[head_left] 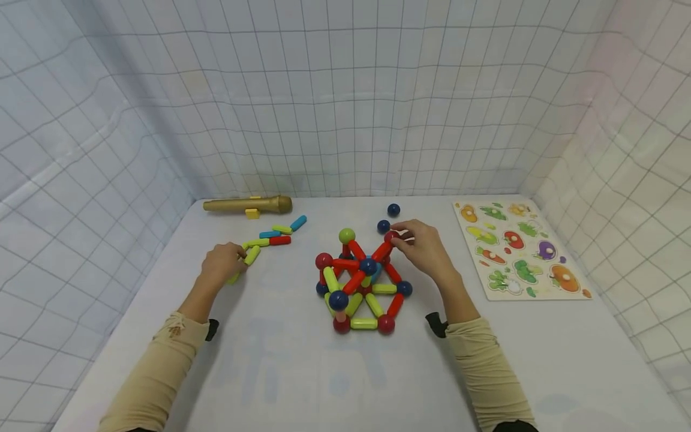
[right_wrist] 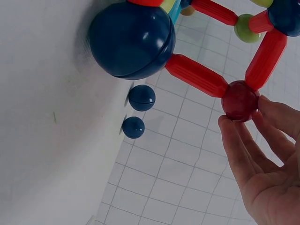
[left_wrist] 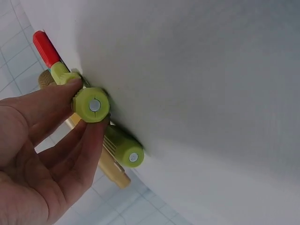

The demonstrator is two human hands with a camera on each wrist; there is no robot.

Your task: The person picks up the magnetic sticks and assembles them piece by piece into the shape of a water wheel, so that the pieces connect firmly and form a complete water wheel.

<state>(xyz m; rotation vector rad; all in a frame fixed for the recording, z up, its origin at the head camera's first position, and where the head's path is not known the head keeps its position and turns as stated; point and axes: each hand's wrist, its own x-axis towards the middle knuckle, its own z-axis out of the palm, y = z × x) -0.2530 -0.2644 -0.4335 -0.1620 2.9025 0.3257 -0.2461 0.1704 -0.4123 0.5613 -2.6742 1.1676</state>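
My left hand (head_left: pixel 222 264) is low over the left side of the table. Its thumb and fingertips pinch a yellow-green magnetic stick (left_wrist: pixel 94 105), seen end-on in the left wrist view. Just beneath the fingers lies a second yellow-green stick (left_wrist: pixel 130 153). At the centre stands a ball-and-stick structure (head_left: pixel 368 266) of red and yellow-green sticks joined by red, blue and green balls. My right hand (head_left: pixel 423 246) pinches a red ball (right_wrist: pixel 240 101) at the structure's upper right corner. Two red sticks meet at that ball.
More sticks lie beyond my left hand, including a red stick (head_left: pixel 280 240) and a blue stick (head_left: pixel 299 222). A gold toy microphone (head_left: pixel 243 205) lies at the back left. Two loose blue balls (head_left: pixel 393 210) sit behind the structure. A vegetable puzzle board (head_left: pixel 502 288) lies at right.
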